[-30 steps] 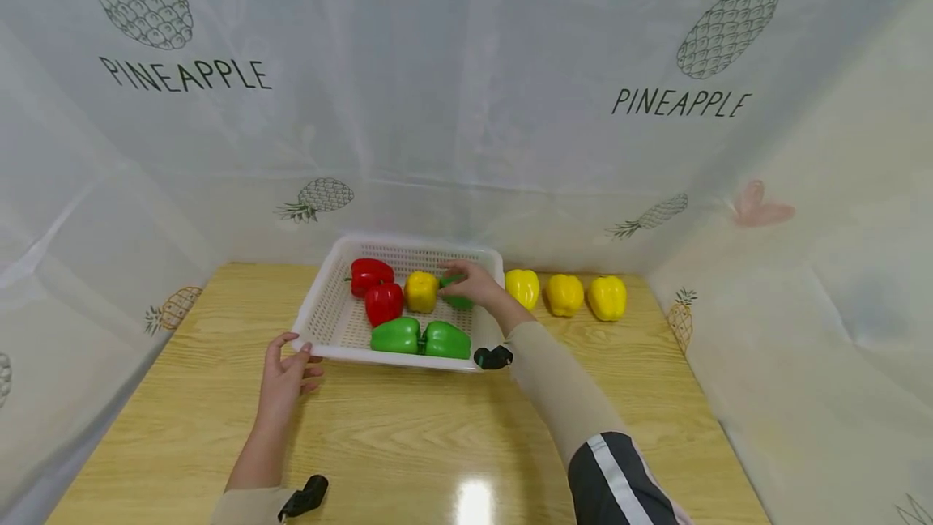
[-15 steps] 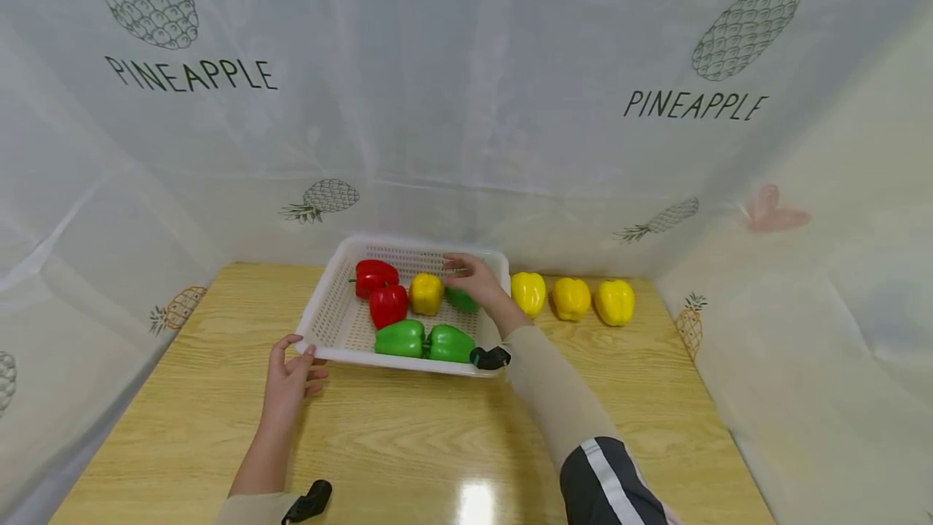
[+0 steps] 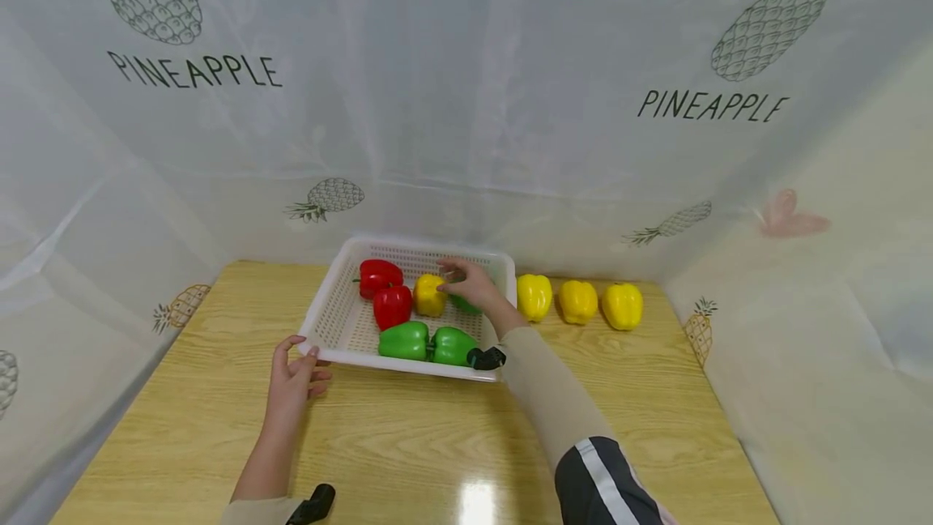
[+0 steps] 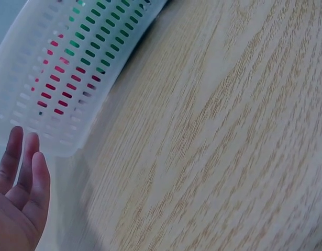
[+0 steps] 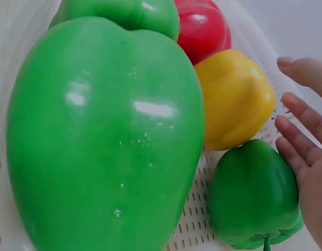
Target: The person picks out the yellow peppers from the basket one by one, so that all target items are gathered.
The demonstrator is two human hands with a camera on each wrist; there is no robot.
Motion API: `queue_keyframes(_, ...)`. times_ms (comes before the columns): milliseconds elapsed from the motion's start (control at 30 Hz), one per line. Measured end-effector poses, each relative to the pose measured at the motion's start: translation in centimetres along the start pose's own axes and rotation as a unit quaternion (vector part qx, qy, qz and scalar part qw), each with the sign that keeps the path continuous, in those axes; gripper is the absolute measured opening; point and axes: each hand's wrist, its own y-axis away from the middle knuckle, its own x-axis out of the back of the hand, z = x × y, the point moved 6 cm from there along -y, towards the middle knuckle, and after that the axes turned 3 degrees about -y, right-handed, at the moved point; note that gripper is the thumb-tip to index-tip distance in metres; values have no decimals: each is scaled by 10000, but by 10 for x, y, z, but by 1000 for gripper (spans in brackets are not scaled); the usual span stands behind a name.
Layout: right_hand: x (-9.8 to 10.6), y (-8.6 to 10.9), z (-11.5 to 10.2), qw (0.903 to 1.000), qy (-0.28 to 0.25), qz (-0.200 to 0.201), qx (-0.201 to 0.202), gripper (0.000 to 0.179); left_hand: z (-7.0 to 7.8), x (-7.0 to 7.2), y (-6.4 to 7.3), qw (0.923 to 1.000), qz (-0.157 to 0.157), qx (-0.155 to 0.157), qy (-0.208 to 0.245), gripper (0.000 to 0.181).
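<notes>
A white plastic basket (image 3: pixel 328 322) holds bell peppers: two red ones (image 3: pixel 392 307), a yellow one (image 3: pixel 428 296) and green ones (image 3: pixel 404 341). My left hand (image 3: pixel 291 375) has thumb and index finger at the basket's front left corner, pinching its rim; the other fingers extend below the corner in the left wrist view. Over the basket's right half, my right hand (image 3: pixel 472 286) reaches in, fingers spread and holding nothing. Its fingertips are right at the yellow pepper. Partly hidden beneath this hand is another green pepper (image 5: pixel 255 193), lying beside the yellow one in the right wrist view.
Three more yellow bell peppers (image 3: pixel 578 302) sit in a row on the wooden table (image 3: pixel 394 436), just right of the basket. Behind the table hangs a pale sheet (image 3: pixel 452 120) with pineapple prints, and it also covers both sides.
My right hand has shifted slightly left within the basket, so its fingertips now overlap the yellow pepper. The left hand stays at the corner. The whole view has drifted slightly.
</notes>
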Motion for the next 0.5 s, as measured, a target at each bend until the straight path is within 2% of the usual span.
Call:
queue_keyframes(233,-10,0,1,9960,726,-524,57,53,0,-1,-1,10000,50,-37,65,35)
queue_keyframes(500,-13,-1,5,9931,1004,-585,146,56,-3,-3,-1,9998,89,-92,147,32)
